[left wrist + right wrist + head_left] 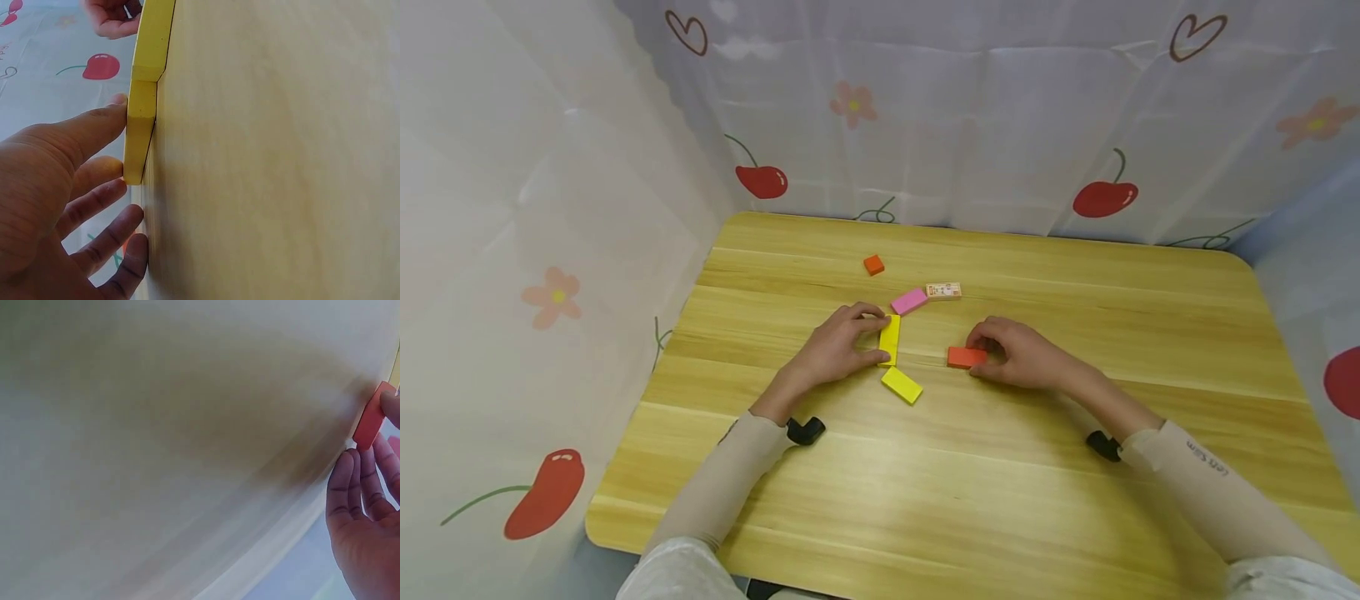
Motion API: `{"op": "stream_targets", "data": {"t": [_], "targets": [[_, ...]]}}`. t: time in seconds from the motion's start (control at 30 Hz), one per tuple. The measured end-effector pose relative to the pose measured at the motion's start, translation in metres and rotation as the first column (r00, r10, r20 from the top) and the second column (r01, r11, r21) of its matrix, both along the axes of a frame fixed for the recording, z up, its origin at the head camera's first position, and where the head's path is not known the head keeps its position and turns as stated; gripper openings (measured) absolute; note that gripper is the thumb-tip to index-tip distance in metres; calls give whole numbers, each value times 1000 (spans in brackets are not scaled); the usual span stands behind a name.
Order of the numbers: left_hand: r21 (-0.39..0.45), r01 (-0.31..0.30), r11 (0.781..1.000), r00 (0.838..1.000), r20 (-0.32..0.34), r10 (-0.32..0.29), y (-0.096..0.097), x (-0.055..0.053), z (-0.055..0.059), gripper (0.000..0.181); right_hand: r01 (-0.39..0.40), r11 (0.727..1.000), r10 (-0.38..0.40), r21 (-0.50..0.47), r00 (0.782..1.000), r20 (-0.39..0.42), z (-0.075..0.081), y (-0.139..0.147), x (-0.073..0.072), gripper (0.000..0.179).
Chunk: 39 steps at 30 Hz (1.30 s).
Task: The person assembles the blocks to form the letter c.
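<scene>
My left hand point(835, 346) holds a yellow block point(891, 333) by its two ends, thumb at the near end and forefinger at the far one. A second yellow block point(902, 386) lies at an angle against its near end. In the left wrist view, the thumb presses the side of the held yellow block point(139, 134), and the other fingers are spread. My right hand point(1026, 354) pinches an orange-red block point(961, 357) to the right of the yellow ones. From the right wrist, the orange-red block point(370, 419) shows between thumb and fingers, close over the table.
Beyond the left hand, a pink block point(909, 301) sits end to end with a white printed block point(943, 291). Farther back lies a small orange block point(873, 265). The wooden table point(1112, 292) meets a patterned curtain point(970, 125) at its back edge.
</scene>
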State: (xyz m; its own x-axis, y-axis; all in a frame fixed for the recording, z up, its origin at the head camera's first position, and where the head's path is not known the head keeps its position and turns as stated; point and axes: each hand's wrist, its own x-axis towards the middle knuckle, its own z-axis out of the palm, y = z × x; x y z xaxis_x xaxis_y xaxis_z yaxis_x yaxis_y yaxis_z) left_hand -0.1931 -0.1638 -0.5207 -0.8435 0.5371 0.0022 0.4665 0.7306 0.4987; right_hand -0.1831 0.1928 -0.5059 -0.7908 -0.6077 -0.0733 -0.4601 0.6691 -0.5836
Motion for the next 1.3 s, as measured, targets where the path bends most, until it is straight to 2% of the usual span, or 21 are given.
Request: {"op": "stream_targets", "data": {"t": [0.33, 0.63, 1.3], "targets": [[5, 2, 1000, 1000, 1, -2, -1, 0, -1, 64, -63, 998, 63, 3, 996, 59, 3, -13, 21, 30], [7, 2, 1000, 1000, 5, -2, 0, 0, -2, 65, -134, 991, 134, 5, 990, 53, 2, -20, 32, 31], [4, 3, 1000, 1000, 16, -3, 0, 0, 3, 65, -157, 988, 157, -6, 985, 78, -2, -28, 33, 32]]}}
